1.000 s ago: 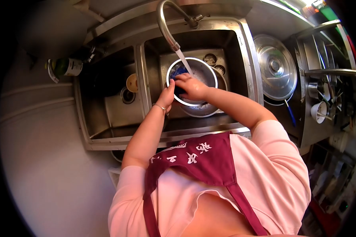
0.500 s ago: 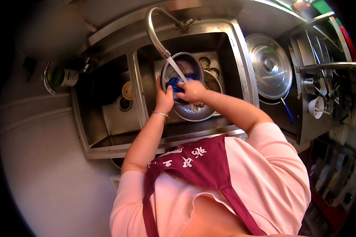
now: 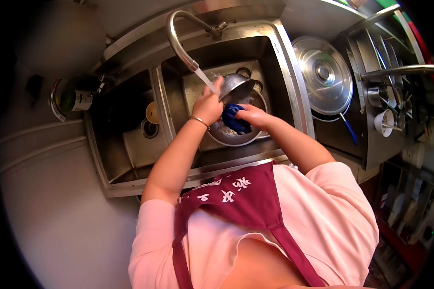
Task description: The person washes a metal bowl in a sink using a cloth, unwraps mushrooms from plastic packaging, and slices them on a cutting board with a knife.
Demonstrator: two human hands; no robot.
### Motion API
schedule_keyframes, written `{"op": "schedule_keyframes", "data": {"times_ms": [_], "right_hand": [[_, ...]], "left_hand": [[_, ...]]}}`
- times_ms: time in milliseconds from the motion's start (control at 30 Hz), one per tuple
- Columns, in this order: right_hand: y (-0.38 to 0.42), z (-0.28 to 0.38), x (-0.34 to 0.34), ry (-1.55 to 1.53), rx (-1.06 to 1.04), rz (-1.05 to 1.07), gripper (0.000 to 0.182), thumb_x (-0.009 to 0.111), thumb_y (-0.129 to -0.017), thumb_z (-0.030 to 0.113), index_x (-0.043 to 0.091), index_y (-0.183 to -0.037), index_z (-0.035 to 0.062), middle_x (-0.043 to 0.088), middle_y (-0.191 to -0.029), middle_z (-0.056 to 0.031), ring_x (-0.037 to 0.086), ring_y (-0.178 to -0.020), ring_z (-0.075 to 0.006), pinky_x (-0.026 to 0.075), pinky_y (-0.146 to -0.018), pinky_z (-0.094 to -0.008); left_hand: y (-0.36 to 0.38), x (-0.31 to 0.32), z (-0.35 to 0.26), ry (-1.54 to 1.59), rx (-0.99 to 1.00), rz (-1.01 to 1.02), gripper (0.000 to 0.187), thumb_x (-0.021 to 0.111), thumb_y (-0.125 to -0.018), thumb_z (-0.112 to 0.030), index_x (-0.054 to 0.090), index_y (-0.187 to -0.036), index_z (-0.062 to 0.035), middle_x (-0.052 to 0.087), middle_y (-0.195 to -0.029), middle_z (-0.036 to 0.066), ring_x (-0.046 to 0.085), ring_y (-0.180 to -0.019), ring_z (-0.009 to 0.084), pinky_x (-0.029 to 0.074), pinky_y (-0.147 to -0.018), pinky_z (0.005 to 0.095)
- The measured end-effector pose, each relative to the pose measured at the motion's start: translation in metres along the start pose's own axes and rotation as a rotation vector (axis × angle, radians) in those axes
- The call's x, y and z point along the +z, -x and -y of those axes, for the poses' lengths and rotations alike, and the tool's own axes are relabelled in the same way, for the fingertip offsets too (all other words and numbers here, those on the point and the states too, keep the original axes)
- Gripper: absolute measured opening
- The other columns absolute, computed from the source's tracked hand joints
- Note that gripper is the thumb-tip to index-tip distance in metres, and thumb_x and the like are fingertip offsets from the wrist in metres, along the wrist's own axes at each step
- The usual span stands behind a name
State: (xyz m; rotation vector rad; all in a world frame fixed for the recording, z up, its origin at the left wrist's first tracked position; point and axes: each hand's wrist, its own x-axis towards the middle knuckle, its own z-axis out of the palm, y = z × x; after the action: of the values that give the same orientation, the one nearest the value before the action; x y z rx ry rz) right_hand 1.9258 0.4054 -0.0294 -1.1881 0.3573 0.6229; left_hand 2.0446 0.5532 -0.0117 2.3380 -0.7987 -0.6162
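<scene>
The wide steel sink (image 3: 160, 113) is filling the middle of the view, and the work is going on in its right-hand basin. Over on the right-hand counter the big round lid (image 3: 318, 91) is lying just as it was. The curved faucet (image 3: 176, 41) is arching in above the basin and running. Below it a metal pot (image 3: 231, 141) is sitting on the basin floor, now showing more of its inside, with pale bits clinging there.

And here's the change: the metal bowl (image 3: 236, 86), facing up under the water a second ago, is now tipping steeply on its edge over the pot! The left hand (image 3: 209, 105) is holding it by the side, hand partly spread, some fingers hidden behind the metal; it has been moving up from the lower rim. The right hand (image 3: 254, 117) is closing its fingers around the blue bundle (image 3: 234, 118), which was inside the bowl earlier and is now coming clear, hanging above the pot, just below the bowl's edge. Whether the two are touching, I can't tell. The water stream (image 3: 206, 80) is dropping right beside the left fingers, and a thin bracelet (image 3: 200, 123) is circling that wrist.
</scene>
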Motion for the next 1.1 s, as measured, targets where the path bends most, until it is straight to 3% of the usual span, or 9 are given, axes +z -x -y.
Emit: {"op": "schedule_keyframes", "data": {"times_ms": [100, 333, 467, 600, 633, 767, 933, 1033, 1100], "right_hand": [[0.025, -0.009, -0.006, -0.076, -0.088, -0.133, 0.037, 0.048, -0.08, 0.013, 0.056, -0.114, 0.0026, 0.062, -0.095, -0.0037, 0.056, -0.084, -0.0113, 0.045, -0.078, -0.0246], [0.058, -0.014, -0.015, -0.102, -0.15, -0.229, 0.037, 0.052, -0.084, 0.01, 0.053, -0.12, 0.0021, 0.061, -0.102, -0.0033, 0.054, -0.094, -0.0113, 0.043, -0.086, -0.0256], [0.053, -0.01, 0.0, -0.095, -0.287, -0.305, 0.044, 0.058, -0.09, 0.022, 0.045, -0.128, 0.0038, 0.057, -0.111, -0.0039, 0.051, -0.103, -0.0117, 0.04, -0.093, -0.027], [0.026, 0.002, 0.019, -0.036, -0.369, -0.338, 0.045, 0.059, -0.09, 0.028, 0.044, -0.125, 0.0052, 0.057, -0.109, -0.0046, 0.053, -0.098, -0.0121, 0.044, -0.086, -0.0279], [0.022, 0.009, 0.025, -0.025, -0.267, -0.382, 0.044, 0.061, -0.086, 0.019, 0.045, -0.124, 0.0057, 0.059, -0.103, -0.0057, 0.056, -0.091, -0.0125, 0.047, -0.079, -0.0281], [-0.005, 0.026, 0.032, 0.03, -0.233, -0.336, 0.048, 0.06, -0.076, -0.002, 0.049, -0.123, 0.0034, 0.061, -0.098, -0.0037, 0.057, -0.09, -0.0135, 0.045, -0.083, -0.0275], [-0.024, 0.053, 0.044, 0.294, -0.356, -0.484, 0.045, 0.066, -0.073, 0.003, 0.053, -0.117, 0.0006, 0.063, -0.093, -0.0057, 0.058, -0.088, -0.0139, 0.045, -0.081, -0.0273], [-0.028, 0.062, 0.049, 0.401, -0.432, -0.566, 0.05, 0.069, -0.073, 0.01, 0.052, -0.119, 0.0008, 0.064, -0.094, -0.0102, 0.06, -0.088, -0.0169, 0.047, -0.079, -0.0289], [-0.035, 0.062, 0.046, 0.51, -0.59, -0.683, 0.052, 0.069, -0.073, 0.02, 0.048, -0.115, -0.0018, 0.062, -0.09, -0.0205, 0.062, -0.081, -0.0298, 0.048, -0.075, -0.0357]], "left_hand": [[0.002, 0.009, -0.006, -0.337, 0.183, -0.087, 0.063, 0.053, -0.08, -0.012, 0.033, -0.139, -0.0187, 0.041, -0.136, 0.014, 0.039, -0.124, 0.032, 0.027, -0.103, 0.0541], [0.034, 0.016, 0.012, -0.652, 0.302, -0.133, 0.054, 0.043, -0.084, -0.009, 0.037, -0.137, -0.0179, 0.042, -0.132, 0.012, 0.034, -0.125, 0.0378, 0.024, -0.103, 0.0574], [0.042, 0.008, 0.022, -0.556, 0.219, -0.265, 0.053, 0.043, -0.084, -0.008, 0.038, -0.136, -0.0168, 0.04, -0.133, 0.012, 0.032, -0.126, 0.0378, 0.022, -0.104, 0.0567], [0.06, -0.016, 0.022, -0.442, 0.075, -0.335, 0.064, 0.053, -0.076, -0.007, 0.036, -0.136, -0.0127, 0.04, -0.133, 0.011, 0.032, -0.127, 0.037, 0.024, -0.104, 0.0528], [0.066, -0.025, 0.021, -0.433, 0.066, -0.345, 0.068, 0.056, -0.073, -0.005, 0.034, -0.137, -0.0096, 0.04, -0.134, 0.012, 0.032, -0.127, 0.0371, 0.025, -0.105, 0.0506], [0.079, -0.046, 0.03, -0.331, 0.066, -0.458, 0.069, 0.055, -0.072, 0.0, 0.032, -0.137, -0.0061, 0.04, -0.131, 0.018, 0.036, -0.124, 0.0378, 0.029, -0.103, 0.0478], [0.091, -0.063, 0.043, -0.254, 0.092, -0.559, 0.069, 0.053, -0.073, 0.002, 0.03, -0.137, -0.0029, 0.041, -0.129, 0.021, 0.04, -0.119, 0.0386, 0.034, -0.099, 0.0442], [0.094, -0.063, 0.045, -0.175, 0.039, -0.585, 0.068, 0.052, -0.074, 0.002, 0.028, -0.138, -0.0014, 0.04, -0.129, 0.023, 0.04, -0.119, 0.0394, 0.033, -0.1, 0.0449], [0.089, -0.06, 0.047, -0.058, 0.078, -0.591, 0.068, 0.051, -0.076, 0.001, 0.025, -0.138, 0.0, 0.039, -0.129, 0.024, 0.038, -0.12, 0.0403, 0.031, -0.103, 0.0435]]}}
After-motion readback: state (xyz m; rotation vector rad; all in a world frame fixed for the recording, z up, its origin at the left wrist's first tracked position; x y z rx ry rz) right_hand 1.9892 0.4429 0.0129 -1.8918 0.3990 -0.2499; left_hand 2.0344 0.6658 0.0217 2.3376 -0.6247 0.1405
